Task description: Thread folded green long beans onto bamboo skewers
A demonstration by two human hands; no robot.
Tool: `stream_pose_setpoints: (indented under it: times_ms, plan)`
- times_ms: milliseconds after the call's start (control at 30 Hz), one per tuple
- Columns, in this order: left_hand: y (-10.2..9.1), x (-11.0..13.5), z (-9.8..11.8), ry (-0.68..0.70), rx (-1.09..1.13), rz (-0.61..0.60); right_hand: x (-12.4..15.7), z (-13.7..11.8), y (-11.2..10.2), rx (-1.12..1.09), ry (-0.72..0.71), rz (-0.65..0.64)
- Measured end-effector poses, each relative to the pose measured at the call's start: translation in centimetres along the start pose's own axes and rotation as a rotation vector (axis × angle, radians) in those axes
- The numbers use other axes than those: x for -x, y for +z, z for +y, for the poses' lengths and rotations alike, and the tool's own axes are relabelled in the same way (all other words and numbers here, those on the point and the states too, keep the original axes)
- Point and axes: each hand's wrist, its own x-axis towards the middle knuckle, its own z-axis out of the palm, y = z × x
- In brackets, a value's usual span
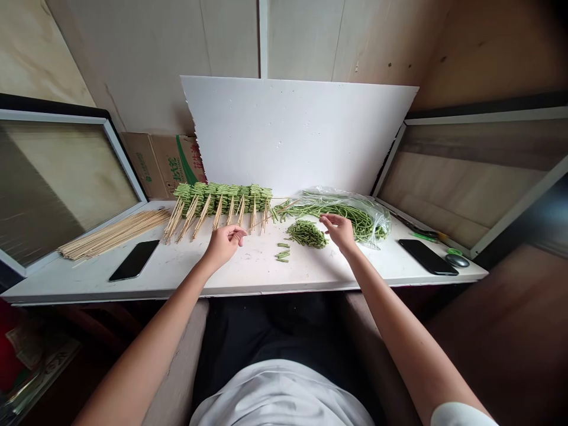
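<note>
A row of bamboo skewers threaded with green bean pieces (222, 198) lies at the back of the white table (248, 272). My left hand (224, 242) hovers just in front of them, fingers curled loosely, with nothing visible in it. My right hand (339, 231) reaches beside a small pile of cut bean pieces (306, 232), fingers bent and pinching toward it; whether it holds anything I cannot make out. A few loose bean pieces (283, 254) lie between the hands. Long green beans spill from a clear plastic bag (355, 213) just behind my right hand.
A bundle of bare bamboo skewers (113, 234) lies at the left with a black phone (134, 260) beside it. Another black phone (428, 256) and a small round object (457, 260) sit at the right. A white foam board (293, 133) and a cardboard box (166, 163) stand behind.
</note>
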Motion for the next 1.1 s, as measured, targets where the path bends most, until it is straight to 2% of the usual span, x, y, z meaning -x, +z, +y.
stream_pose_setpoints:
  times_ms: [133,233,400,533,600,667,800,900,1000,1100]
  plan:
    - [0.0,-0.1,-0.7,-0.006,-0.007,-0.016,-0.7,2.5,-1.1,0.21,0.056,0.04]
    - [0.1,-0.1,-1.2,-0.014,-0.017,-0.019,-0.8,3.3,-1.3,0.324,0.069,0.056]
    - [0.4,-0.2,-1.7,-0.027,-0.004,-0.028,-0.5,3.0,-0.8,0.461,0.066,-0.096]
    - [0.3,-0.2,-2.0,-0.026,-0.007,-0.034,-0.4,2.4,-0.8,0.448,0.047,-0.108]
    - [0.3,-0.3,-2.1,-0.027,-0.01,-0.041,-0.3,1.9,-0.7,0.442,-0.019,-0.108]
    - [0.3,-0.3,-2.1,-0.028,-0.011,-0.047,0.1,1.0,-0.2,0.414,-0.148,-0.155]
    - [0.2,-0.2,-2.0,-0.029,-0.014,-0.051,2.1,-1.4,2.3,0.335,-0.371,-0.457]
    - [0.1,-0.3,-2.0,-0.039,-0.019,-0.055,4.3,-2.8,4.7,0.435,-0.527,-0.6]
    - [0.0,-0.3,-1.9,-0.05,-0.024,-0.053,5.9,-3.2,6.2,0.596,-0.571,-0.635]
    - [-0.1,-0.4,-1.7,-0.034,-0.031,-0.05,6.3,-2.9,6.6,0.708,-0.553,-0.618]
